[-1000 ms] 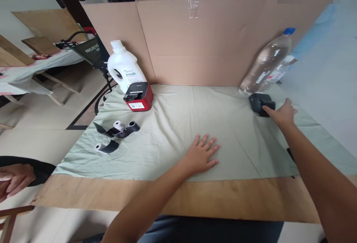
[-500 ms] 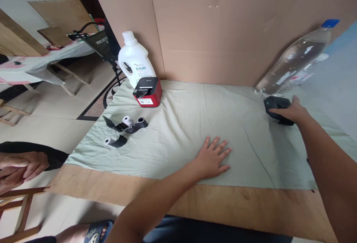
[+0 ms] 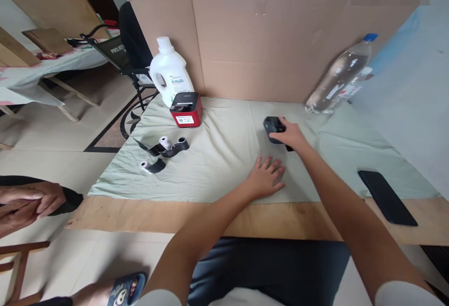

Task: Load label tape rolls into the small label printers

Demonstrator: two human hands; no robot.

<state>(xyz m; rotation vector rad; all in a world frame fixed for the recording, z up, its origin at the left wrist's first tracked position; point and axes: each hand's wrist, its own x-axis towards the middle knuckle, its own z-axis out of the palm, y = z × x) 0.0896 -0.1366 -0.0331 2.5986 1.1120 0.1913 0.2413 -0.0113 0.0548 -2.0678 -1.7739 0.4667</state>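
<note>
My right hand (image 3: 289, 134) grips a small black boxy device (image 3: 272, 126), perhaps a mini printer, from its right side. My fingers and thumb cover part of it, so its full shape is hidden. Palm down on the pale green cloth (image 3: 224, 156), my left hand (image 3: 265, 177) has its fingers spread and holds nothing. To the left stands a red and black box-shaped device (image 3: 186, 110) with a white label on its front. In front of it lie several small paper rolls (image 3: 164, 143), white and black, with loose black strips.
A white detergent bottle (image 3: 171, 72) stands behind the red device. A big clear bottle (image 3: 338, 74) with a blue cap leans on the cardboard wall (image 3: 245, 48). A black phone (image 3: 387, 197) lies at the front right. Another person's clasped hands (image 3: 35, 200) are at far left.
My right hand has brought the black device leftward from beside the clear bottle to the middle of the cloth. My left hand stays spread on the cloth. The view has shifted, and the phone now shows.
</note>
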